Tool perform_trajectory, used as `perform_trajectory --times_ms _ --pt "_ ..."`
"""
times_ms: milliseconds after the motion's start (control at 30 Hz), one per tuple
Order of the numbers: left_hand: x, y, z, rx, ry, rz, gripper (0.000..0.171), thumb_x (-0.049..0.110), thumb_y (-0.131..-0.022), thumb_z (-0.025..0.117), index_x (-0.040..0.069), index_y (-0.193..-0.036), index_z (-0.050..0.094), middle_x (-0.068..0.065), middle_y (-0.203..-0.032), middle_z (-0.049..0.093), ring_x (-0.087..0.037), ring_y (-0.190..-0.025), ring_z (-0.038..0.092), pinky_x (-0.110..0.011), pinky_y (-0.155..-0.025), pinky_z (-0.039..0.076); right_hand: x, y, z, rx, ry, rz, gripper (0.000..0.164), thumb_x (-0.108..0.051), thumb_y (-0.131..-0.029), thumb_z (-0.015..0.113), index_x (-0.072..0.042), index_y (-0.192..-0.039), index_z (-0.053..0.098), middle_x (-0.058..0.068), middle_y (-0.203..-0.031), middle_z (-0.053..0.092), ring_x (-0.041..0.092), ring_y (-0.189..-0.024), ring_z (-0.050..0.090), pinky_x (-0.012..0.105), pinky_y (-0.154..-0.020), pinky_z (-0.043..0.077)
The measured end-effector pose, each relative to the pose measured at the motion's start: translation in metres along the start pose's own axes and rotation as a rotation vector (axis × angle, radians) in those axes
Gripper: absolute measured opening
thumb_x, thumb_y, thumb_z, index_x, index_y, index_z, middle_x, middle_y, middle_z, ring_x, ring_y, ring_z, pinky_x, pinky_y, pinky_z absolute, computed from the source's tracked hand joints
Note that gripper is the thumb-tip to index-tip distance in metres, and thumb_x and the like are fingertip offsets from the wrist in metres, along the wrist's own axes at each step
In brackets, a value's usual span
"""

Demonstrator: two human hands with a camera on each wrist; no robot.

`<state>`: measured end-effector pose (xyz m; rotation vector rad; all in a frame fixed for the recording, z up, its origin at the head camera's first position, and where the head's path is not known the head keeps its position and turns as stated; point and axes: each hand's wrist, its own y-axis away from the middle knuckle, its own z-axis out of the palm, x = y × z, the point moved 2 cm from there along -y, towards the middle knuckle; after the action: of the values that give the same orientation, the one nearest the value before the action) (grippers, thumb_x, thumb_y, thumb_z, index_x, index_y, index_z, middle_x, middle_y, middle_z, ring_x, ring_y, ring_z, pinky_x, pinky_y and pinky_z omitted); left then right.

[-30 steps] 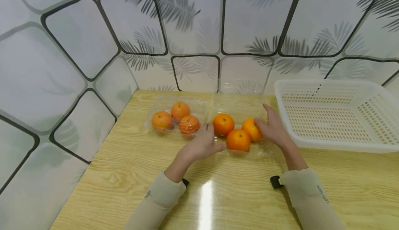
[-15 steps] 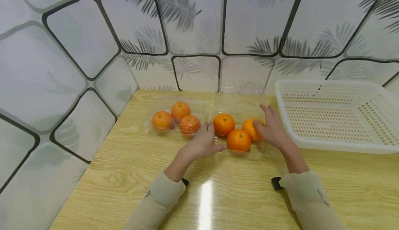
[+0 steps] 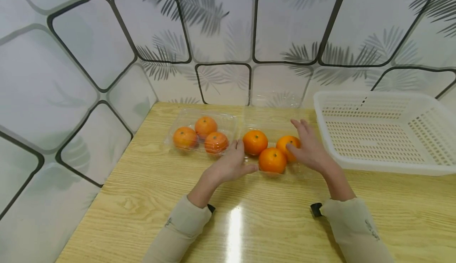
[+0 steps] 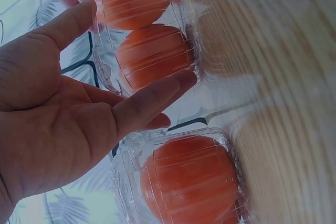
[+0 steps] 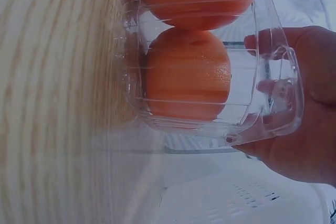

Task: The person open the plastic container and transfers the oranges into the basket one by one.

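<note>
Three oranges, one back left (image 3: 255,142), one front (image 3: 272,161) and one right (image 3: 287,144), sit in a clear plastic clamshell box (image 3: 299,171). Its lid (image 3: 272,114) stands raised behind them. My left hand (image 3: 229,167) is at the box's left side, fingers straight and thumb at the front edge; in the left wrist view its fingers lie along the wall. On the other side, my right hand (image 3: 310,148) reaches over the rim (image 5: 296,93), thumb by the right orange and fingers extended. Whether that thumb touches the orange, I cannot tell.
A second clear box (image 3: 228,121) with three oranges, seemingly lidded, stands just left of my left hand. A white perforated plastic basket (image 3: 395,166) stands to the right. The wooden table (image 3: 270,219) meets a patterned wall covering (image 3: 224,29) at the back.
My right hand has shifted slightly left, its fingers moving toward the back of the box. The right orange sits about where it was. My left hand has stayed in place.
</note>
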<state>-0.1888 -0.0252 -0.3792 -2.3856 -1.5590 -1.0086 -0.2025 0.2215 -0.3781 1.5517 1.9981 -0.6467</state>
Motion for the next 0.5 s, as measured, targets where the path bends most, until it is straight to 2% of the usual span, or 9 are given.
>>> perform_trajectory --times_ms 300,500 --pt "-0.0002 -0.0006 0.0004 0.001 -0.019 -0.007 0.098 0.045 -0.095 0.065 -0.009 -0.155 0.008 -0.028 -0.162 0.007 -0.035 -0.151 0.005 -0.045 -0.12 0.019 -0.0021 0.0038 0.0066 -0.128 0.011 -0.095 0.092 0.005 -0.081 0.063 -0.007 -0.159 0.014 0.031 -0.161 -0.003 0.057 -0.143 0.013 0.07 -0.101 0.034" --pt "-0.0002 -0.0002 0.0004 0.002 -0.03 -0.001 0.098 0.044 -0.095 0.065 -0.01 -0.155 0.009 -0.029 -0.161 0.008 -0.035 -0.151 0.006 -0.045 -0.12 0.019 -0.0037 0.0057 0.0101 -0.156 0.049 -0.098 0.093 0.011 -0.079 0.064 -0.007 -0.158 0.018 0.032 -0.16 0.002 0.056 -0.143 0.011 0.072 -0.102 0.032"
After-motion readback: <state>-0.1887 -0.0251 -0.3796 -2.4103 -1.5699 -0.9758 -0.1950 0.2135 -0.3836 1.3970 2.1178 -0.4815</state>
